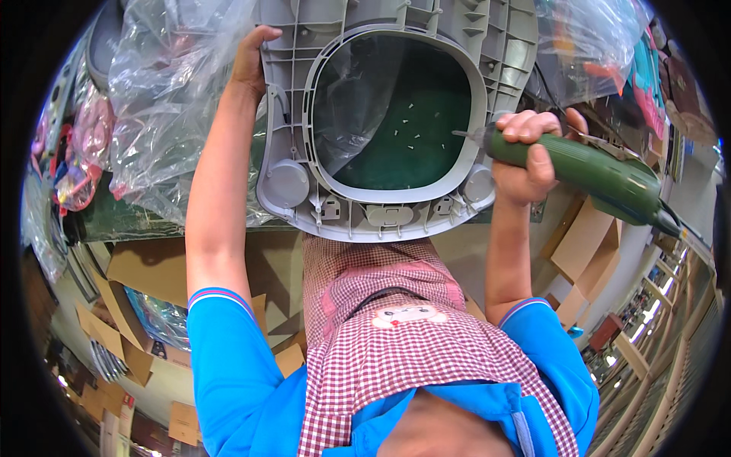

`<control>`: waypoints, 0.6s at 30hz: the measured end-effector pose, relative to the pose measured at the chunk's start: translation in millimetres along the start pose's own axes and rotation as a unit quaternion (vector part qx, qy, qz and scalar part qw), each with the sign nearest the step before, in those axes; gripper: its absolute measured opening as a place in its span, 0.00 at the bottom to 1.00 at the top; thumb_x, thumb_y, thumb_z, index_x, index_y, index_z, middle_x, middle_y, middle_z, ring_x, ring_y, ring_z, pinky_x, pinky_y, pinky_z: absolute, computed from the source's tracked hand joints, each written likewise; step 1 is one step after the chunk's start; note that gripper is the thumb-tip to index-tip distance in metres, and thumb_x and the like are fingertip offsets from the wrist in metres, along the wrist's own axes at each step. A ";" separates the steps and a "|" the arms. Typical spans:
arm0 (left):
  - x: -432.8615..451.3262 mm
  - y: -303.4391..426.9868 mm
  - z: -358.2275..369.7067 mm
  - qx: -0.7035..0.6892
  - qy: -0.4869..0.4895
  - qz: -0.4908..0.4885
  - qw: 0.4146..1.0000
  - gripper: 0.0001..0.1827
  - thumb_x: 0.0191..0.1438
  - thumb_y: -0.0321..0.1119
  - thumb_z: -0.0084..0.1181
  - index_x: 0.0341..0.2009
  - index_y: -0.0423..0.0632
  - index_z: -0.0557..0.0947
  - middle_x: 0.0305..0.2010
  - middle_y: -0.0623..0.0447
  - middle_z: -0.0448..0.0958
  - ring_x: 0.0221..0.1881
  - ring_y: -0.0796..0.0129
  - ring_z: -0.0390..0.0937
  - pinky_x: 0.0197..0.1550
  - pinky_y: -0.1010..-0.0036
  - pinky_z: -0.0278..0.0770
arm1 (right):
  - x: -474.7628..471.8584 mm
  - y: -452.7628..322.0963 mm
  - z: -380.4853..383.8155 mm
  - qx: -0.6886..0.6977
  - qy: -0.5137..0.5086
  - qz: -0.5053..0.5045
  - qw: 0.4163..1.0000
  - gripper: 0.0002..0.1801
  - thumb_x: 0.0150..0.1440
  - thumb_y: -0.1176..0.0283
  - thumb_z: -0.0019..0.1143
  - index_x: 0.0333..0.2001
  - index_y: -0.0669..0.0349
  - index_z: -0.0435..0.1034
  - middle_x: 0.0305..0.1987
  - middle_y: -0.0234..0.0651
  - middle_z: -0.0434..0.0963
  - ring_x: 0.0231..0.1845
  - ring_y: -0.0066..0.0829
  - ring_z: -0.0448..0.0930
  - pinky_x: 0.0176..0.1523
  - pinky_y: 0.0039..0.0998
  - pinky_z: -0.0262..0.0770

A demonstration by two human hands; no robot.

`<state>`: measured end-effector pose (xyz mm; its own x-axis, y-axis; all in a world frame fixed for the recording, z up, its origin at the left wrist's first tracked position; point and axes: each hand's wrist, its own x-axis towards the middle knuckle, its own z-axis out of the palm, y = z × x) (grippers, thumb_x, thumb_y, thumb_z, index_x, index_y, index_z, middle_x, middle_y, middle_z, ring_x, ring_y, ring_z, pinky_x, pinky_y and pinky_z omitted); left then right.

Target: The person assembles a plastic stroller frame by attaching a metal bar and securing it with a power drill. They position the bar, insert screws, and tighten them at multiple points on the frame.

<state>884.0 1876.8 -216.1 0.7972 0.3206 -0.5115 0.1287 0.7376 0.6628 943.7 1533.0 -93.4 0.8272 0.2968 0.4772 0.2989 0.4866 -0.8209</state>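
Note:
A large grey ribbed plastic frame [394,214] with a rounded opening lies on the green work surface [422,125], its near edge overhanging the table. My left hand [254,60] grips the frame's left edge. In my right hand [528,154] is a green electric screwdriver [594,171], its bit pointing left over the right rim of the opening, its cord trailing off to the lower right. Several small screws [411,147] lie scattered on the green surface, seen through the opening. Whether the bit touches anything cannot be told.
Clear plastic bags [165,108] are heaped left of the frame, with pink items beside them. More bagged parts [588,40] lie at the upper right. Open cardboard boxes [143,268] stand below the table at left, and another carton [588,245] is at the right.

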 end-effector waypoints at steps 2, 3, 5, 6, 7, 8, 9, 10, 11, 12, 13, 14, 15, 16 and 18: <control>12.8 -18.3 -7.4 -0.001 0.012 -0.011 1.000 0.12 0.43 0.38 0.58 0.32 0.45 0.77 0.28 0.51 0.77 0.27 0.62 0.76 0.34 0.68 0.78 | -16.2 6.6 -10.3 -0.023 0.019 0.013 0.999 0.35 0.47 0.76 0.51 0.59 0.63 0.49 0.28 0.37 0.69 0.28 0.30 0.73 0.39 0.38 0.76; 14.6 -18.8 -5.8 0.015 0.024 -0.026 0.999 0.12 0.44 0.39 0.58 0.31 0.45 0.77 0.28 0.51 0.77 0.27 0.63 0.76 0.33 0.68 0.77 | -23.7 8.4 -16.6 -0.041 0.027 0.020 0.999 0.35 0.46 0.77 0.50 0.58 0.66 0.48 0.28 0.37 0.69 0.27 0.29 0.73 0.40 0.37 0.76; 16.8 -15.5 -3.9 0.045 0.050 -0.052 0.996 0.12 0.44 0.39 0.58 0.31 0.46 0.77 0.27 0.51 0.77 0.26 0.63 0.75 0.33 0.68 0.77 | -34.6 18.0 -24.1 -0.078 0.042 0.030 0.996 0.30 0.44 0.79 0.47 0.53 0.70 0.51 0.28 0.37 0.71 0.28 0.29 0.74 0.43 0.35 0.76; 22.8 -18.3 1.2 0.071 0.066 0.009 0.995 0.12 0.46 0.36 0.59 0.34 0.44 0.79 0.29 0.50 0.78 0.29 0.65 0.76 0.34 0.72 0.76 | -39.1 24.7 -33.9 -0.143 0.034 0.037 0.989 0.21 0.43 0.81 0.46 0.44 0.69 0.59 0.28 0.37 0.72 0.29 0.28 0.75 0.47 0.31 0.75; 22.5 -20.9 2.9 0.118 0.099 0.046 0.987 0.12 0.47 0.35 0.59 0.35 0.43 0.79 0.30 0.50 0.78 0.30 0.66 0.76 0.35 0.73 0.76 | -45.9 30.6 -42.9 -0.165 0.024 0.048 0.985 0.15 0.43 0.80 0.48 0.38 0.67 0.63 0.27 0.36 0.72 0.29 0.27 0.76 0.50 0.31 0.73; 18.7 -22.0 2.0 0.165 0.132 0.084 0.974 0.12 0.48 0.33 0.58 0.37 0.41 0.79 0.32 0.50 0.79 0.32 0.67 0.76 0.36 0.75 0.75 | -53.0 36.4 -51.5 -0.187 0.014 0.058 0.981 0.09 0.44 0.80 0.49 0.32 0.65 0.66 0.26 0.35 0.72 0.30 0.27 0.76 0.53 0.31 0.71; 11.8 -22.2 7.9 0.213 0.164 0.121 0.956 0.13 0.49 0.32 0.58 0.39 0.40 0.79 0.33 0.50 0.79 0.33 0.68 0.76 0.37 0.76 0.75 | -59.1 42.6 -56.1 -0.189 0.031 0.068 0.979 0.06 0.44 0.80 0.51 0.29 0.63 0.67 0.25 0.34 0.72 0.30 0.27 0.76 0.55 0.33 0.69; 0.5 -25.4 18.3 0.263 0.192 0.241 0.914 0.11 0.51 0.30 0.56 0.39 0.38 0.79 0.34 0.50 0.79 0.34 0.69 0.76 0.38 0.77 0.75 | -63.6 48.7 -65.0 -0.211 0.010 0.056 0.976 0.06 0.44 0.79 0.52 0.30 0.63 0.68 0.25 0.32 0.73 0.33 0.27 0.76 0.58 0.33 0.66; -12.3 -32.7 30.1 0.307 0.215 0.357 0.856 0.10 0.53 0.28 0.55 0.39 0.37 0.78 0.35 0.50 0.79 0.35 0.69 0.76 0.38 0.78 0.74 | -64.3 53.4 -71.8 -0.226 -0.006 0.043 0.973 0.07 0.44 0.79 0.53 0.31 0.63 0.68 0.26 0.32 0.74 0.35 0.27 0.76 0.58 0.33 0.66; -29.9 -38.7 43.5 0.348 0.233 0.467 0.779 0.09 0.54 0.26 0.54 0.40 0.35 0.78 0.36 0.50 0.79 0.36 0.70 0.76 0.39 0.79 0.74 | -64.7 57.7 -74.5 -0.239 -0.020 0.032 0.970 0.07 0.44 0.79 0.53 0.31 0.63 0.68 0.27 0.32 0.74 0.37 0.27 0.75 0.58 0.33 0.66; -50.2 -50.6 54.3 0.334 0.211 0.478 0.784 0.09 0.54 0.26 0.53 0.40 0.36 0.78 0.36 0.51 0.79 0.37 0.71 0.75 0.40 0.78 0.73 | -63.0 62.9 -75.5 -0.249 -0.037 0.019 0.968 0.08 0.45 0.79 0.53 0.32 0.63 0.69 0.28 0.31 0.74 0.39 0.28 0.75 0.58 0.32 0.66; -72.5 -67.7 64.9 0.320 0.189 0.489 0.789 0.09 0.54 0.26 0.53 0.40 0.36 0.79 0.37 0.52 0.78 0.37 0.72 0.75 0.40 0.78 0.73 | -55.5 63.9 -79.6 -0.322 -0.110 -0.036 0.940 0.11 0.44 0.81 0.55 0.34 0.62 0.69 0.29 0.30 0.75 0.44 0.27 0.74 0.58 0.32 0.65; -92.8 -86.3 76.2 0.335 0.141 0.428 0.827 0.09 0.54 0.23 0.52 0.40 0.39 0.79 0.36 0.53 0.78 0.35 0.74 0.74 0.39 0.80 0.73 | -58.4 71.3 -73.4 -0.285 -0.049 -0.009 0.957 0.15 0.43 0.83 0.56 0.38 0.64 0.70 0.26 0.28 0.74 0.39 0.24 0.76 0.52 0.30 0.70; -112.5 -108.8 89.3 0.317 0.134 0.325 0.881 0.09 0.54 0.23 0.51 0.41 0.40 0.79 0.35 0.54 0.78 0.32 0.76 0.74 0.36 0.81 0.73 | -56.3 71.0 -60.1 -0.225 -0.015 0.046 0.973 0.18 0.43 0.83 0.57 0.42 0.66 0.69 0.26 0.28 0.74 0.35 0.22 0.76 0.47 0.27 0.72; -135.0 -152.8 100.5 0.243 0.130 0.190 0.942 0.10 0.56 0.23 0.50 0.43 0.40 0.78 0.35 0.53 0.79 0.31 0.76 0.75 0.30 0.82 0.73 | -52.5 78.9 -47.2 -0.158 0.008 0.067 0.985 0.26 0.43 0.82 0.60 0.50 0.68 0.67 0.26 0.29 0.75 0.26 0.17 0.75 0.34 0.20 0.73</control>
<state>816.0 1661.2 -193.4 0.6768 0.6882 -0.2614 0.1679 0.2014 0.9650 946.3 1517.0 -198.0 0.8760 0.3274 0.3542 0.3168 0.1632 -0.9343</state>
